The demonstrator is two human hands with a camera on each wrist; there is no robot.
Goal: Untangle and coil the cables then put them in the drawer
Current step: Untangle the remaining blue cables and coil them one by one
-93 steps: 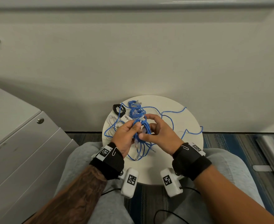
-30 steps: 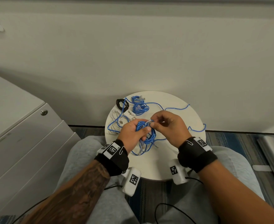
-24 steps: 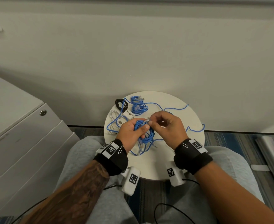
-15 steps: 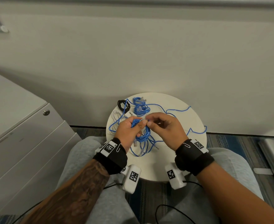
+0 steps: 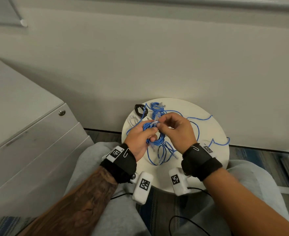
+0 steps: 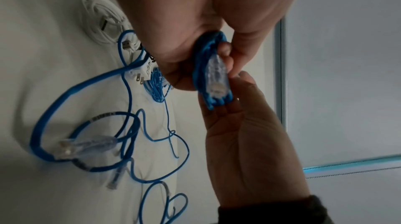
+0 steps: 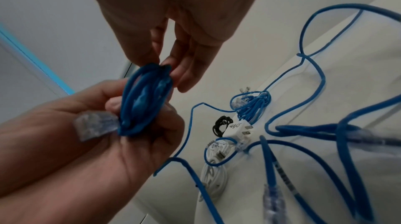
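A small blue cable coil (image 5: pixel 154 140) is held above the round white table (image 5: pixel 200 167). My left hand (image 5: pixel 152 133) grips the coil (image 6: pixel 213 80) between thumb and fingers. My right hand (image 5: pixel 159 124) pinches the top of the coil (image 7: pixel 145 104), where a clear plug (image 5: pixel 154 122) sticks out. Loose blue cables (image 5: pixel 164 154) with clear plugs lie tangled on the table below and to the right. The grey drawer cabinet (image 5: pixel 29 150) stands to my left with its drawers closed.
On the far side of the table lie another small blue bundle (image 5: pixel 155 106), a black coil (image 5: pixel 141 109), a white cable coil (image 5: pixel 132 120) and a white charger plug (image 7: pixel 237 129). A wall rises right behind the table. My knees sit under its near edge.
Both hands have risen a little and shifted toward the far side with the coil. The right fingers have closed on the coil's top by the clear plug.
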